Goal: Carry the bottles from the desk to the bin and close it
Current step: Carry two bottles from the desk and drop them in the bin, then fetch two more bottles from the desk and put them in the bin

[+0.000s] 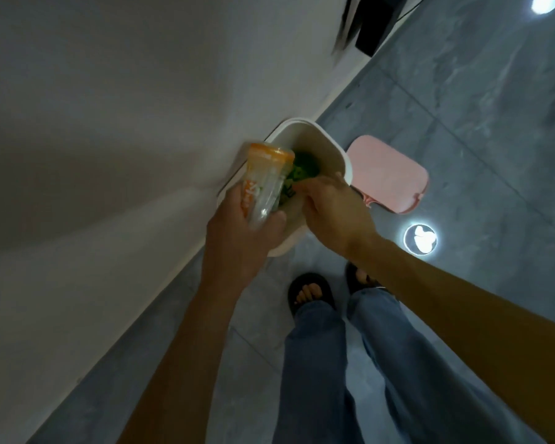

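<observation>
A white bin (pixel 327 145) stands open on the floor against the wall. Its pink lid (pixel 388 174) lies on the floor just to its right. My left hand (pixel 241 238) grips a clear bottle with an orange label (pixel 263 181), held bottom-forward over the bin's near left rim. My right hand (pixel 334 209) holds a green-labelled bottle (pixel 302 171) that points down into the bin's mouth. My fingers cover most of the green bottle.
A white wall (pixel 109 123) runs along the left, close to the bin. Grey tiled floor (pixel 462 107) spreads to the right, with bright light reflections on it. My legs and sandalled feet (pixel 311 293) stand just before the bin. A dark object (pixel 372 30) sits at the far wall.
</observation>
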Motion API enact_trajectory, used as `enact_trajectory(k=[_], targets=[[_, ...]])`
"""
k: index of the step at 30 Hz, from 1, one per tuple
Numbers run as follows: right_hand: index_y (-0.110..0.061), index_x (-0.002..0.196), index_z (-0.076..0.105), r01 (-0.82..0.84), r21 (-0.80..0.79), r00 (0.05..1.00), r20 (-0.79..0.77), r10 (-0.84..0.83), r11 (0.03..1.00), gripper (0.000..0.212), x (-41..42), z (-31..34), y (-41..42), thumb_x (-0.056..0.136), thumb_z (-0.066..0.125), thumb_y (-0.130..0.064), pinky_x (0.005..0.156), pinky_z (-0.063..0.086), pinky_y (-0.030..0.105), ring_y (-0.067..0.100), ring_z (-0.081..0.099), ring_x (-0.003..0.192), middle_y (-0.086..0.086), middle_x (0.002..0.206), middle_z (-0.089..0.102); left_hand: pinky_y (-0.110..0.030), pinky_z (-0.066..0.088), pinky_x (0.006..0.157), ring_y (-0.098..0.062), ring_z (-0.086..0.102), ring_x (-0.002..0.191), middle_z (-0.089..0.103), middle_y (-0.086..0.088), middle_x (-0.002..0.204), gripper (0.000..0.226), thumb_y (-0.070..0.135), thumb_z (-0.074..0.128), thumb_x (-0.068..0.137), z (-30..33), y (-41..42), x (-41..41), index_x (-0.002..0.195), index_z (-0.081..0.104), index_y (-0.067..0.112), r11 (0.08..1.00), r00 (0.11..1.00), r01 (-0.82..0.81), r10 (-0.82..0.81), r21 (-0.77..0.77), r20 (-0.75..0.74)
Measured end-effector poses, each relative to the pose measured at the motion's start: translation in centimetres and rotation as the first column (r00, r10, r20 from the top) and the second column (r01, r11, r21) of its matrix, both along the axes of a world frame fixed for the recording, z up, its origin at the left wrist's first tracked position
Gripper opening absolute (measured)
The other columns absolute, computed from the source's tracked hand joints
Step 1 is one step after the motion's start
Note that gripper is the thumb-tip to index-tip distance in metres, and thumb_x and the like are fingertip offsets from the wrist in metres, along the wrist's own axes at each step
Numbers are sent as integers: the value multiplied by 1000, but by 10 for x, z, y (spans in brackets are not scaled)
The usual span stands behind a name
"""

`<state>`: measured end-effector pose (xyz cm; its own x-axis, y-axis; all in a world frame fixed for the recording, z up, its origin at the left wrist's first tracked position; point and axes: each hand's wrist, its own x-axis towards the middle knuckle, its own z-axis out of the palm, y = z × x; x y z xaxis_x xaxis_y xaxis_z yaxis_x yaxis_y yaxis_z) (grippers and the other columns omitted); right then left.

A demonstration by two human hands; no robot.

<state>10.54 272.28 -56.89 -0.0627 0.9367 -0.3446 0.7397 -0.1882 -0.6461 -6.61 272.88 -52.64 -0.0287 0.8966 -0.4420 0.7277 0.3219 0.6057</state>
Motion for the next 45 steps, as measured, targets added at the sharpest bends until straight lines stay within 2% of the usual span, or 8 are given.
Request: enact_trajectory(k=[8,16,23,26,29,36,41,45], targets=[[-11,145,47,-466,-20,828,341,444,884,51,14,-16,-33,96,52,-24,127,8,46,29,26,150,11,156,41,-31,46,87,-8,52,105,59,3,126,67,50,72,79,-75,43,31,134,42,27,940,940,338,-336,34,-61],[-25,121,69,-539,152,814,347,466,828,32,28,-56,-26,90,67,-32,118,33,41,23,56,128,-1,132,65,-31,44,75,-11,56,90,61,5,109,49,39,72,84,-156,41,32,122,43,26,935,937,337,-344,-108,-54],[-25,117,71,-580,232,794,377,477,781,29,36,-70,-21,92,65,-36,109,40,40,23,61,119,-1,124,69,-50,55,91,-26,66,91,69,-8,96,27,36,47,97,-183,41,45,96,64,16,940,978,89,-20,-330,208],[-24,114,72,-595,253,786,381,487,763,27,37,-72,-18,93,61,-38,105,42,38,22,63,115,-1,120,70,-42,54,83,-24,66,85,67,-5,89,32,48,51,85,-187,42,47,92,62,19,935,971,214,-171,-283,168],[-23,115,71,-612,215,775,358,521,762,28,37,-68,-17,95,57,-37,104,42,39,23,62,114,0,121,69,-37,51,87,-21,64,97,68,-6,108,38,43,60,93,-184,44,42,120,62,15,912,953,304,-289,-275,95],[-18,135,60,-577,-11,780,289,555,816,39,28,-29,-15,96,57,-17,123,19,36,25,43,141,6,146,55,-33,50,82,-15,63,91,70,5,104,24,35,59,97,-118,25,24,111,68,18,955,986,165,-156,-247,56],[-23,143,48,-468,-258,832,194,519,845,43,34,51,-32,100,45,-21,100,51,45,28,54,127,4,144,54,-18,42,66,-10,61,93,68,6,109,24,30,55,99,-26,-10,11,117,68,22,968,992,124,-127,-217,2],[-22,118,61,-375,-387,870,165,464,842,33,52,133,-67,103,33,-32,88,56,43,26,66,103,4,114,66,-27,46,78,-18,65,97,72,-4,111,26,28,48,102,64,-56,10,117,69,20,945,991,104,-124,-311,-46]])
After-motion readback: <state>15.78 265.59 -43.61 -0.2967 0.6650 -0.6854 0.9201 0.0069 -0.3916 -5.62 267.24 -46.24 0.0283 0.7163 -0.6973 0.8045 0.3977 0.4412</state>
